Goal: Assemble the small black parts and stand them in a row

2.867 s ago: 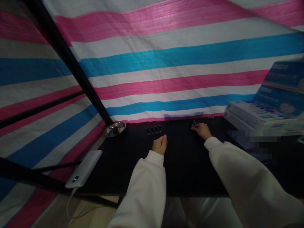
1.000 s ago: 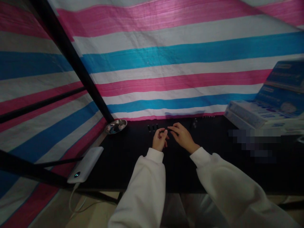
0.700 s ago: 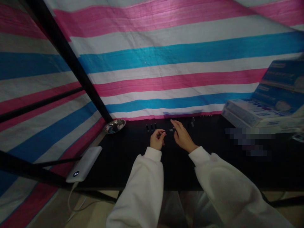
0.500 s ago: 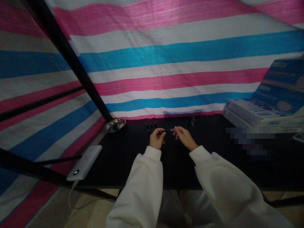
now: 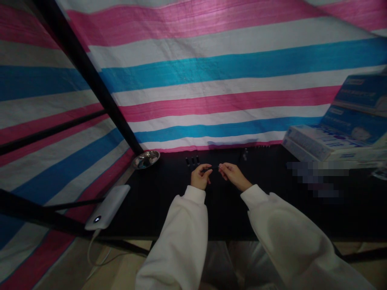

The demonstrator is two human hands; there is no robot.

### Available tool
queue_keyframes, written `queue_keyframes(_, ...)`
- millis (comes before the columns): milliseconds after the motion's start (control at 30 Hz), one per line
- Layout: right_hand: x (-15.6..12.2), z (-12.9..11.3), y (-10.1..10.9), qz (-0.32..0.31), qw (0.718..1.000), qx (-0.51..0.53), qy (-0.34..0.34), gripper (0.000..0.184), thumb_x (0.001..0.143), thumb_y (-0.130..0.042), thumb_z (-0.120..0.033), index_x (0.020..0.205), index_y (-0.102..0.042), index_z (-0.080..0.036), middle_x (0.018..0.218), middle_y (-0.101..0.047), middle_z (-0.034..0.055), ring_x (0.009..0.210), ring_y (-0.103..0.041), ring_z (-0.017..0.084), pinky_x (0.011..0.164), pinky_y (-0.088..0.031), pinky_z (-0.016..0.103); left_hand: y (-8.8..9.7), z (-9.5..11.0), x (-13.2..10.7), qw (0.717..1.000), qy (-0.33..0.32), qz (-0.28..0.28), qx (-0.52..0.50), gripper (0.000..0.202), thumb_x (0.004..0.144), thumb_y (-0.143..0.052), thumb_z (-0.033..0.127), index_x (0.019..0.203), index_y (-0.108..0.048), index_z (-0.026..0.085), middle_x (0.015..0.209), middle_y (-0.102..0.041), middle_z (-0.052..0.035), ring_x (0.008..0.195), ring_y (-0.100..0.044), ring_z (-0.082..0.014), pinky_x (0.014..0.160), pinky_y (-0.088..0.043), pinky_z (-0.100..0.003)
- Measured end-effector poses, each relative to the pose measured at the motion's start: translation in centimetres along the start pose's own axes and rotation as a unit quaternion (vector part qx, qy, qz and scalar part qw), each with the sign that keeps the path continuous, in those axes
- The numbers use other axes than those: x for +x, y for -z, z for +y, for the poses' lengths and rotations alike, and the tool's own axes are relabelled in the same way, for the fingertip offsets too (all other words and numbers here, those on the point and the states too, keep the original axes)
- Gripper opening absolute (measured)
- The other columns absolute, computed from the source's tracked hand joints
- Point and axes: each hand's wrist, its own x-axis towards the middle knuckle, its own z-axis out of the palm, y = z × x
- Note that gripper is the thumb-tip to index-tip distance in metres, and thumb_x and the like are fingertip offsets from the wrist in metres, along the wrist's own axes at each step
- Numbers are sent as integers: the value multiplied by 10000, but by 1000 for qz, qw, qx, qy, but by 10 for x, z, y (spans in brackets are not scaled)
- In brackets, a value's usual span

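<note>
Above the black table, my left hand point(image 5: 198, 177) is closed in a pinch on a small, thin dark stick-like piece point(image 5: 215, 168). Its near end is hidden by the fingers. Facing it, my right hand point(image 5: 233, 174) pinches a tiny light-coloured piece at the other end of the dark one. The two pieces appear to meet; whether they are joined I cannot tell. Just beyond my left hand stand three short black tubes point(image 5: 192, 161) with paler lower ends. Past my right hand is a small cluster of clear or silvery pieces point(image 5: 245, 154).
A row of several tiny pieces point(image 5: 263, 147) lies along the back edge. At the back left sits a shiny metal dish point(image 5: 146, 160); a white power bank point(image 5: 108, 207) with a cable rests at the left edge. Boxes point(image 5: 326, 145) are stacked on the right. Striped sheeting point(image 5: 211, 96) hangs behind.
My right hand has moved slightly left, bringing its small piece up to the end of the dark piece in my left hand. The gap between them has closed.
</note>
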Motion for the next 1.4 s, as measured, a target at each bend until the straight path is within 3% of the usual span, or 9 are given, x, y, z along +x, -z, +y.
queue_keyframes(267,0,-1,0,1,1000,-4,6,378,713,-444,-545,638,-488,-177,453,-389,-61,358,-335,57,371,-248,205,-1,-3,1,999,-1,16,40,252,664,-574,263,889,-591,151,729,-562,-8,346,-432,-32,312,-333,-180)
queue_keyframes(400,0,0,0,3,1000,-14,-1,380,714,-441,-543,639,-478,-173,452,-381,-62,361,-335,56,370,-244,202,4,-6,3,990,-66,17,125,197,679,-569,243,857,-612,172,752,-593,-27,591,-552,-101,522,-450,-211)
queue_keyframes(500,1,1,0,5,1000,-14,-7,383,718,-437,-541,638,-472,-169,442,-370,-67,356,-318,52,366,-232,202,7,-8,3,970,-133,14,201,172,714,-546,249,856,-608,172,824,-610,-44,742,-564,-135,679,-456,-252)
queue_keyframes(733,2,2,1,-3,1000,-8,0,367,735,-438,-515,643,-480,-162,451,-377,-66,360,-326,50,370,-234,202,9,-3,0,938,-187,-5,293,174,789,-455,275,880,-570,183,886,-606,-41,817,-558,-133,746,-421,-239)
queue_keyframes(1033,2,3,-1,-7,1000,-8,2,371,736,-437,-519,644,-478,-162,447,-377,-67,355,-326,52,363,-234,201,9,9,-4,921,-153,-26,358,237,836,-327,305,835,-531,185,815,-565,-29,734,-519,-117,674,-381,-218)
queue_keyframes(1233,0,0,-1,-15,999,-33,3,377,741,-423,-527,661,-483,-164,459,-380,-62,364,-326,57,372,-246,204,9,3,0,936,-138,-25,323,334,846,-275,346,623,-451,170,628,-472,-8,612,-455,-107,603,-347,-219)
queue_keyframes(1400,-1,3,3,-22,996,-76,31,363,761,-409,-509,703,-500,-162,505,-399,-48,397,-343,60,383,-262,199,7,-3,2,956,-115,-25,267,365,839,-278,369,563,-405,168,557,-434,5,554,-419,-99,564,-330,-222)
